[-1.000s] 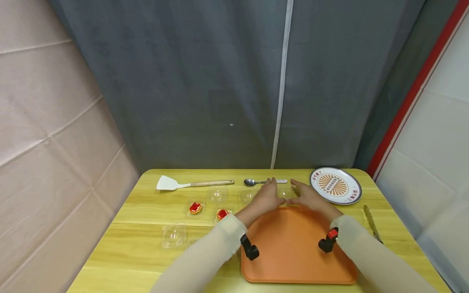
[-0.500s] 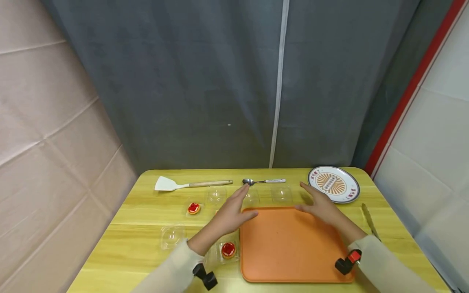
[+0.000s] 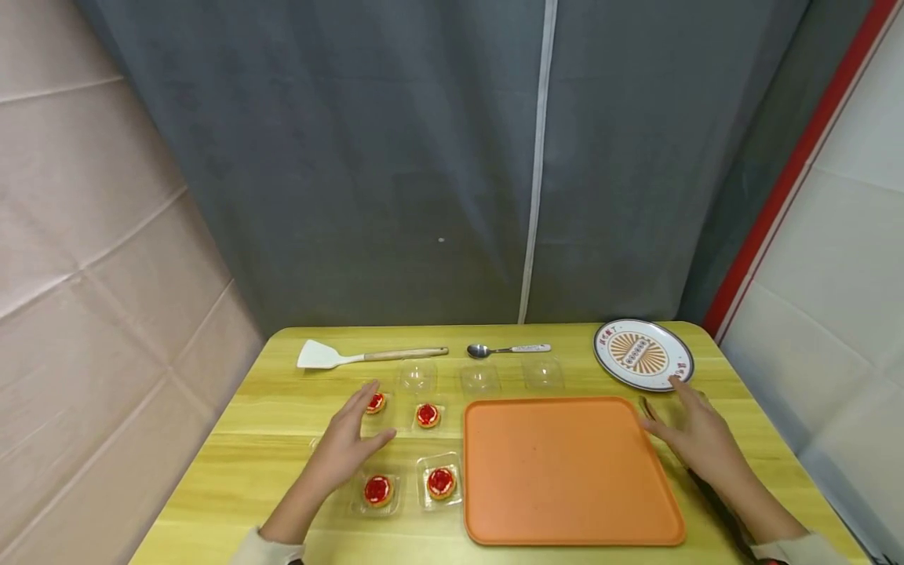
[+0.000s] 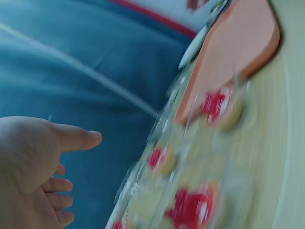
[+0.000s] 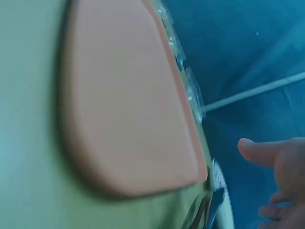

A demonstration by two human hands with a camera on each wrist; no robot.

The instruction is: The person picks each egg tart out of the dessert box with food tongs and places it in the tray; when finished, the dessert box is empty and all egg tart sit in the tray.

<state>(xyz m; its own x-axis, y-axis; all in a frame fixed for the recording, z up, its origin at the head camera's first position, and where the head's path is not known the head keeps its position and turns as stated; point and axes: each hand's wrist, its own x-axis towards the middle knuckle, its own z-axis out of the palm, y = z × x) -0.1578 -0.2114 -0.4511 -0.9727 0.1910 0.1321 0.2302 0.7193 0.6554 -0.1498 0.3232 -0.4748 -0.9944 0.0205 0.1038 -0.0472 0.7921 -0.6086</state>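
The orange tray [image 3: 574,471] serves as the reference and should be left undisturbed while a hand is held at either side; its smooth, rimmed, round-cornered form suggests moulded plastic. Off its far right corner, the plate [image 3: 644,355] should not be brushed by the fingers; a glossy white face, dark rim and sunburst print are presented. The right hand [image 3: 695,439] is held right of the tray, thumb and fingers spread wide, with nothing gripped. The left hand [image 3: 342,447] is held left of the tray, equally spread and empty; it should be held high, so that toppings are not smeared. Beside the tray's right edge, a slim utensil [image 5: 200,212] is blurred and its type cannot be told, so clearance should be allowed. Behind the tray, two thin clear domes [image 3: 480,378] are set; only light pressure is advised. Left of the tray, four tarts [image 3: 441,482] are laid out, the nearer two in clear square holders [image 3: 422,475]; contact should be confined to holder edges, the shiny red tops over golden crusts being judged soft
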